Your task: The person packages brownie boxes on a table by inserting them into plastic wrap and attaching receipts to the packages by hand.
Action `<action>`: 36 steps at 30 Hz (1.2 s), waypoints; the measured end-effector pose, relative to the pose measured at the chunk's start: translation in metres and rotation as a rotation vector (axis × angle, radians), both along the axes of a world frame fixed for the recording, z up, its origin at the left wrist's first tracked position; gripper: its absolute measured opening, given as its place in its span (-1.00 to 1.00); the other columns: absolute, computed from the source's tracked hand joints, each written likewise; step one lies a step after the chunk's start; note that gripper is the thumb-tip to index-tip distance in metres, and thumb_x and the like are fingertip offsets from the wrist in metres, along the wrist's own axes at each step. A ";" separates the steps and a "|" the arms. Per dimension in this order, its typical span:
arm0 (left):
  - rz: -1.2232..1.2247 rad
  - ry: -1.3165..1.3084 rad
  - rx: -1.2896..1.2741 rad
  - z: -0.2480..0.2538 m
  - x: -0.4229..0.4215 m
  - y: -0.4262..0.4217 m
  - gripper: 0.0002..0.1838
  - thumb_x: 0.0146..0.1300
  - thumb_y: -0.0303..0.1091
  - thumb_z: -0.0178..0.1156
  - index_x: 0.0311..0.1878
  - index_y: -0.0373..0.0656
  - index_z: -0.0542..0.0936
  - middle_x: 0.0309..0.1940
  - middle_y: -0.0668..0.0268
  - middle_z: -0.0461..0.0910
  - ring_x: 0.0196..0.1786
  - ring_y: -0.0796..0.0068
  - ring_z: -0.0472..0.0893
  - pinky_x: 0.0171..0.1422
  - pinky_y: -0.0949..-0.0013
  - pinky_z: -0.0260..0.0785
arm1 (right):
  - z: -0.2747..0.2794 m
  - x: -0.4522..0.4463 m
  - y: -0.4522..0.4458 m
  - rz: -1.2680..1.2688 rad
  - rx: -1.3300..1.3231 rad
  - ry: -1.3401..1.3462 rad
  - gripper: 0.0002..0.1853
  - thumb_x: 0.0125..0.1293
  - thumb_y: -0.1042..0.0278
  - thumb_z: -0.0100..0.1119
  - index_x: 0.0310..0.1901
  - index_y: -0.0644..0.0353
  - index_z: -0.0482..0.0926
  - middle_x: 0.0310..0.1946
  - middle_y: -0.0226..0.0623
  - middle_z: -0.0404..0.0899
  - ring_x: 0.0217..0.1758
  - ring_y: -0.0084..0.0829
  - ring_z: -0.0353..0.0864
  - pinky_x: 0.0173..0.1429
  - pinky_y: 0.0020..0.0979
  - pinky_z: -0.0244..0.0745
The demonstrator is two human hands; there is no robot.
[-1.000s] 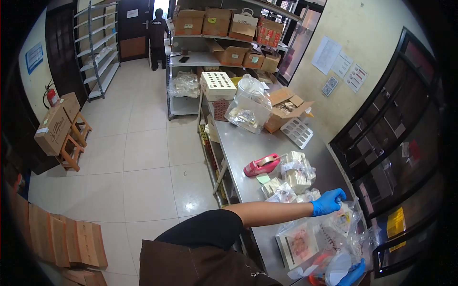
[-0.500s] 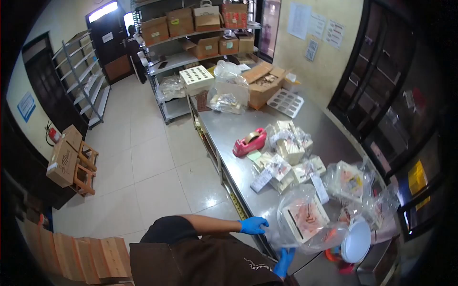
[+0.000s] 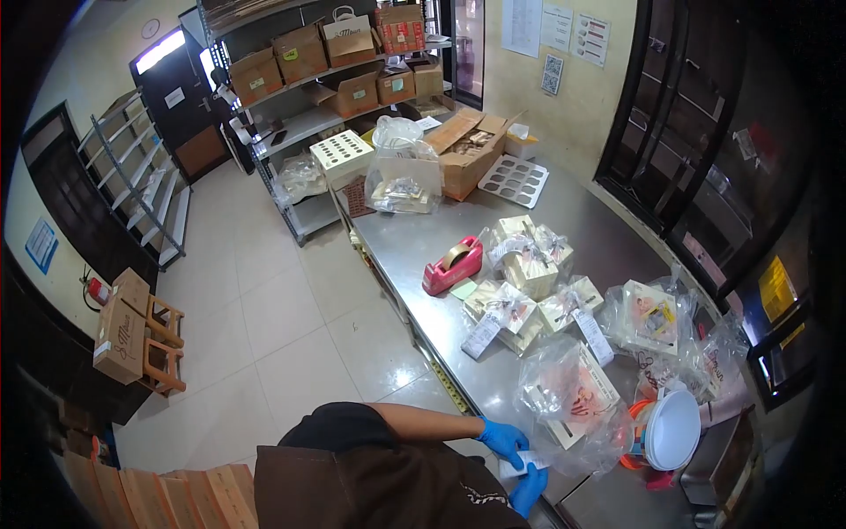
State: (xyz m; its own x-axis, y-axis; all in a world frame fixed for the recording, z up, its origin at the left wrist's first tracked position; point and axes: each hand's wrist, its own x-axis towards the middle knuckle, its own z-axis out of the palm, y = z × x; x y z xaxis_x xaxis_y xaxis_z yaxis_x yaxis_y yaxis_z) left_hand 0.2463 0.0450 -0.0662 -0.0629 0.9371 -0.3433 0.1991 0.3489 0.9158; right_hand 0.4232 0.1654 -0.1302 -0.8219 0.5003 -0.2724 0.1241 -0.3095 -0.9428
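Note:
My left hand (image 3: 503, 440), in a blue glove, is closed on a white paper slip (image 3: 534, 459) at the table's near edge. Just below it, my right hand (image 3: 529, 490), also gloved in blue, grips the same slip, though its fingers are partly hidden. Beyond both hands lies a white printed box (image 3: 582, 397) in a clear plastic bag (image 3: 539, 377). Farther along sit several bagged cream boxes (image 3: 529, 264), with a long printed slip (image 3: 592, 337) lying over some of them.
A red tape dispenser (image 3: 453, 266) stands near the table's left edge. White tubs (image 3: 673, 430) are at the right. At the far end are an open cardboard box (image 3: 471, 159) and a muffin tray (image 3: 514, 181). Stacked cartons (image 3: 167, 498) are at lower left.
My hands have come together from apart at the bagged box, and a white slip now shows between them. The bag has shifted slightly, and the camera view has tilted.

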 end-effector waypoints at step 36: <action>0.368 -0.349 0.468 -0.121 -0.016 0.163 -0.74 0.42 -0.22 -0.02 -0.11 -0.14 0.60 -0.22 0.28 0.59 -0.10 0.45 0.55 0.10 0.24 0.42 | 0.085 -0.011 -0.053 -0.171 -0.190 0.011 -0.65 0.37 0.48 0.02 0.14 0.41 0.44 0.04 -0.23 0.50 0.09 -0.38 0.47 0.19 -0.31 0.38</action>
State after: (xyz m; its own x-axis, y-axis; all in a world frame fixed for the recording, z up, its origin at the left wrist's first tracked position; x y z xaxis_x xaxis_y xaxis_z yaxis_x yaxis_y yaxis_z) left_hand 0.2304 0.2083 -0.1873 -0.3650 0.9304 0.0341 -0.1906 -0.1105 0.9754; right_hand 0.4121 0.1126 -0.0449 -0.7330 0.5732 -0.3662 0.0445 -0.4968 -0.8667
